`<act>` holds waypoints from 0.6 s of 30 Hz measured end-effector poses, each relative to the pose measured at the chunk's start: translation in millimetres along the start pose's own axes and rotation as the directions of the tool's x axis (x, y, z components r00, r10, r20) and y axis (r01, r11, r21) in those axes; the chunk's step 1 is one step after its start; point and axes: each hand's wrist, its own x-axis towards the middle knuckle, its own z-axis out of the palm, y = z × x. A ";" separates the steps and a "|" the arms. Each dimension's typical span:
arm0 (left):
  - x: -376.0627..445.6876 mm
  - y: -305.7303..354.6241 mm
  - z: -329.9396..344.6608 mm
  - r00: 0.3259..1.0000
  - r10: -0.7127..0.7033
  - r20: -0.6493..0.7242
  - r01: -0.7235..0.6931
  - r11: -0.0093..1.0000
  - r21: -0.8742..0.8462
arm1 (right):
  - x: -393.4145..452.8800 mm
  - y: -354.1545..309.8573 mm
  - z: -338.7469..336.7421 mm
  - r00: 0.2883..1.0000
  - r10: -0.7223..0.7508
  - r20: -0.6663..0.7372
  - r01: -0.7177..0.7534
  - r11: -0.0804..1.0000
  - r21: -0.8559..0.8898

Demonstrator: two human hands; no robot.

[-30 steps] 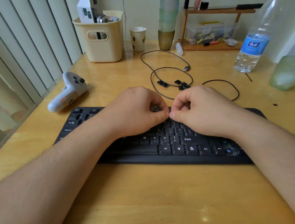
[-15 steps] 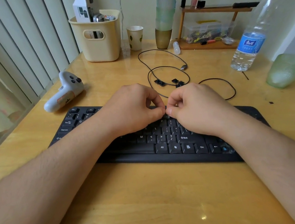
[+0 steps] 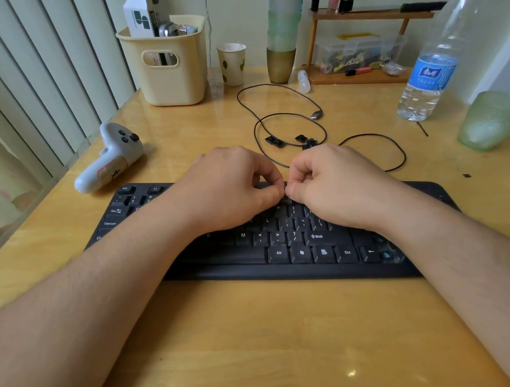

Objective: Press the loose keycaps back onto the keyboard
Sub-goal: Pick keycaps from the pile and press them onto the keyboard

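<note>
Seating a keycap on the keyboard (image 3: 286, 253), upper rows.
My left hand (image 3: 231, 189) and right hand (image 3: 336, 186) curl thumb to thumb; what they pinch I cannot tell. Spare keycaps (image 3: 274, 141) wait inside the cable (image 3: 290, 116) loop. Pressing crooked could jam the stem, I judge.

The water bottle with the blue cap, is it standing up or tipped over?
Standing up: the water bottle rests on its base, blue cap on top.
</note>
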 end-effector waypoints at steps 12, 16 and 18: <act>-3.6 -3.8 -5.0 0.983 0.174 -0.065 -0.160 0.971 0.176 | -1.8 12.2 -1.9 0.984 -0.178 -0.027 0.177 0.983 -0.041; -3.6 -2.8 -3.7 0.980 0.192 -0.049 -0.179 0.964 0.199 | 0.6 19.9 -8.7 0.961 -0.275 0.032 0.277 0.954 -0.113; -2.6 -3.9 -3.5 0.979 0.199 -0.046 -0.188 0.967 0.174 | 2.0 21.4 -7.9 0.953 -0.302 0.032 0.304 0.943 -0.135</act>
